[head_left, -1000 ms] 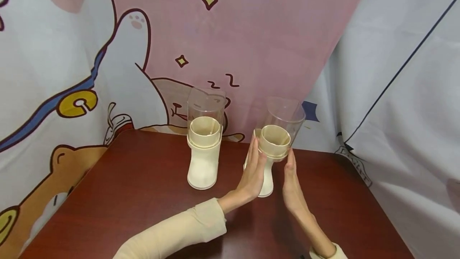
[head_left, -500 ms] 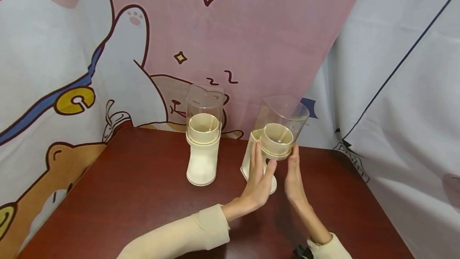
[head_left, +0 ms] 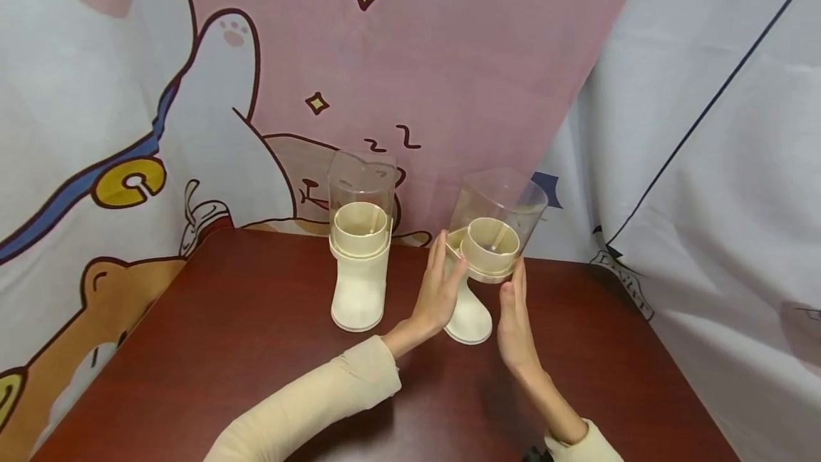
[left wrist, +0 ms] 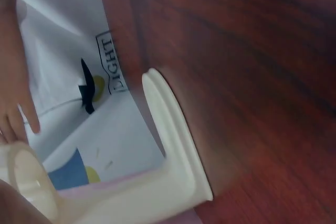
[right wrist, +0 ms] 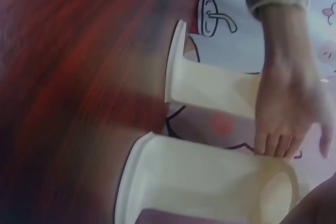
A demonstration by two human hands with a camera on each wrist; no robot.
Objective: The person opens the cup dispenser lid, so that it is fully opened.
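Observation:
Two matching dispensers, each a cream stand with a flat foot, a round cup and a clear tank, stand on the table. My left hand touches the left side of the right-hand dispenser, its fingers straight. On the opposite side my right hand lies against the cup's edge with straight fingers. The left-hand dispenser stands untouched. In the left wrist view the stand's foot rests on the tabletop. The right wrist view shows my left hand beside the wide cream stand.
The dark red-brown table carries both dispensers near its far edge. A cartoon-printed cloth hangs close behind them, and a white cloth borders the right side.
The right-hand dispenser has turned slightly between my hands, and its foot now shows more fully. My left hand has shifted left from in front of the stand to its side.

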